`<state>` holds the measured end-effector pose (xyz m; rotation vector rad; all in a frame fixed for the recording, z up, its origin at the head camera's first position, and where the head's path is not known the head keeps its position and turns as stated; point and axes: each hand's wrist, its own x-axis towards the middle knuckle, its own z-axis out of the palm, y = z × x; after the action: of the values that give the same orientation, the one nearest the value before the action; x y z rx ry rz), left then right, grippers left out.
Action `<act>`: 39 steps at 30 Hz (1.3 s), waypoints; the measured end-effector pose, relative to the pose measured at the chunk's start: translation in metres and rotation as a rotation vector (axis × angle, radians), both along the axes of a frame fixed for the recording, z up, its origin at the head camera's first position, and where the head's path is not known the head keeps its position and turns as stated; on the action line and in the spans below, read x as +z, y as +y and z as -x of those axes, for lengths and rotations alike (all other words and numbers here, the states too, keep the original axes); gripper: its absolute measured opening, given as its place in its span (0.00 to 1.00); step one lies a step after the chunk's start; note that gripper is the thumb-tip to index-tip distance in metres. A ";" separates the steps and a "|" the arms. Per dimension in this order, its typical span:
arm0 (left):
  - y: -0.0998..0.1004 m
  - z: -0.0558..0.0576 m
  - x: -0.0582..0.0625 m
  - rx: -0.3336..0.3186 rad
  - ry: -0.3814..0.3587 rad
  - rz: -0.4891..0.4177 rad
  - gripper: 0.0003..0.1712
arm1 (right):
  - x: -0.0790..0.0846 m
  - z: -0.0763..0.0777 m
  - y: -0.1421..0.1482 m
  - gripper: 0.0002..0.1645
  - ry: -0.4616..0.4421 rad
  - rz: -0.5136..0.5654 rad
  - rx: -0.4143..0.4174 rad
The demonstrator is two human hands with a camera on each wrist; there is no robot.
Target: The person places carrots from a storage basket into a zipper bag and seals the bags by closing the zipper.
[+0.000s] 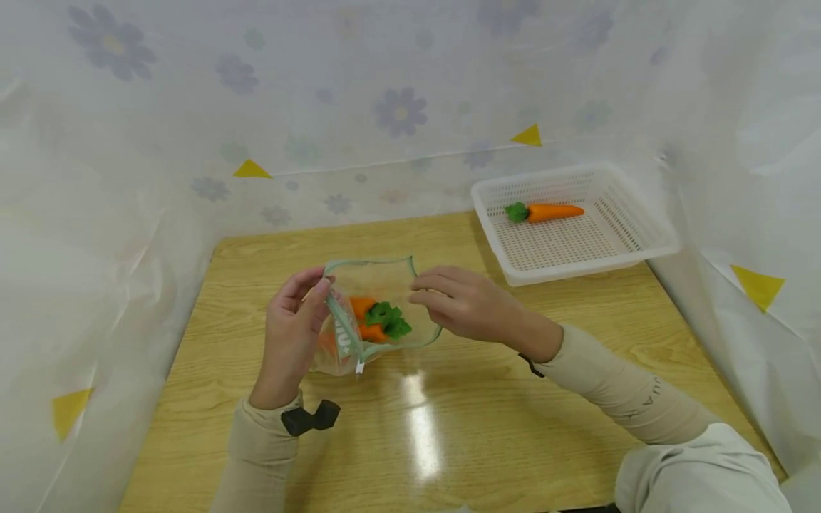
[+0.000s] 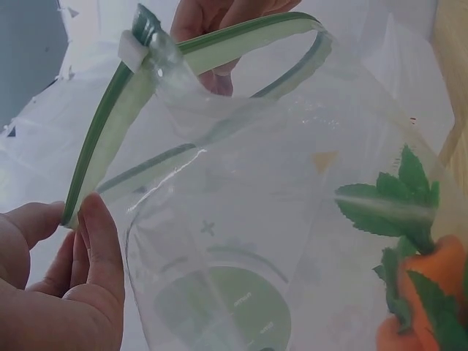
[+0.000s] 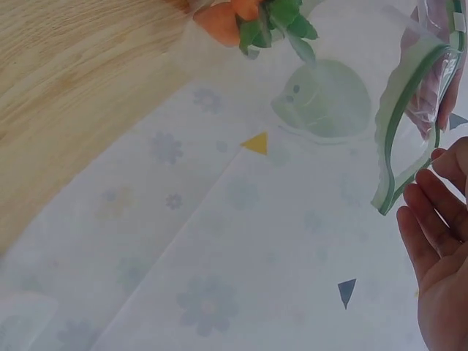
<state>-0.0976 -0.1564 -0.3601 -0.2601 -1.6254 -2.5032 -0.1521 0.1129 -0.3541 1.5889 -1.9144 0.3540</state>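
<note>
A clear zip bag with a green zipper edge and a white slider is held above the table, its mouth spread wide. My left hand pinches the left side of the rim between thumb and fingers. On the opposite side, my right hand pinches the rim with its fingertips, also visible in the right wrist view. Orange carrots with green leafy tops lie inside the bag; overlap hides how many. Another carrot lies in a white plastic basket.
The basket stands at the back right of the wooden table. White sheeting with flower prints and yellow triangles hangs behind the table and along both sides.
</note>
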 end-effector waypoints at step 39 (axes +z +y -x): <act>-0.001 -0.007 0.000 0.025 -0.025 0.007 0.14 | 0.000 0.172 0.163 0.23 -0.856 -0.300 -0.771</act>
<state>-0.0906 -0.1578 -0.3606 -0.2086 -1.6362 -2.4934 -0.3236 0.2760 -0.3538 0.7396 -3.1696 0.4575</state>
